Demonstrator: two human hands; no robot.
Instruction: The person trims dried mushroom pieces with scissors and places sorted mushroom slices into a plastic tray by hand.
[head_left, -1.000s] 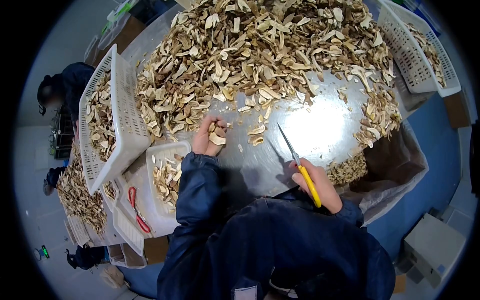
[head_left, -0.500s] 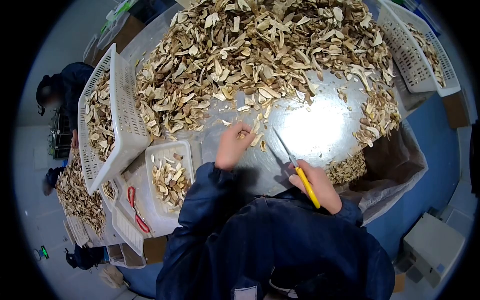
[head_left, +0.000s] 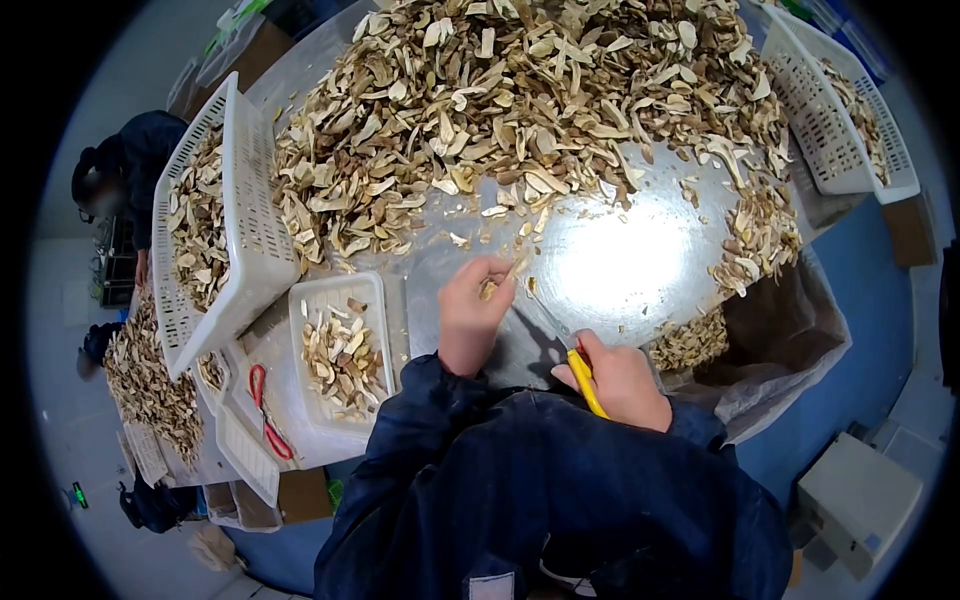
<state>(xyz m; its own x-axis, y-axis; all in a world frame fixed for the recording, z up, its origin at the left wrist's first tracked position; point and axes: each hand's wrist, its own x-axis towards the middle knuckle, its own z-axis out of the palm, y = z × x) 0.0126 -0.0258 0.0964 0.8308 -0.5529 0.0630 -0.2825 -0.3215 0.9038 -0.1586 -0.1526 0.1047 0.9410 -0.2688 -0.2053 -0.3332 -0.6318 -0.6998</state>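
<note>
As we log the left hand point(head_left: 472, 310): thumb and fingers pinched nearly closed on a pale mushroom slice point(head_left: 519, 266); a browner bit point(head_left: 488, 290) shows by the curled fingers, blurred, so we can't count pieces.
Slice spot: at the fingertips, right of the shallow white tray point(head_left: 372, 300), near the tip of the yellow-handled scissors point(head_left: 578, 368); we can't tell if they touch.
Right hand point(head_left: 630, 385): wrapped round the scissor handles, farther right of the tray; blades aim toward the left fingertips, gap between them too blurred to call.
Slice handling: we'd guess very light, dry, stiffish, brittle at thin edges, not slippery; pinch the thicker part softly.
Scissors handling: we'd guess rigid, easy to lift; hold by the yellow handles.
Tray contents: loose mushroom slices point(head_left: 340, 365), some tray floor showing.
Big slotted basket point(head_left: 255, 215): left of the tray, tilted in our view, plenty of slices inside.
Far slotted basket point(head_left: 805, 125): well right of the tray, beyond the heap point(head_left: 520, 100), slices inside too.
Plastic-lined bin point(head_left: 800, 300): right of the tray, past the right hand; small chopped pieces point(head_left: 692, 340) seem to sit inside.
Red-handled scissors point(head_left: 258, 380): left of the tray, lying flat, unheld.
</note>
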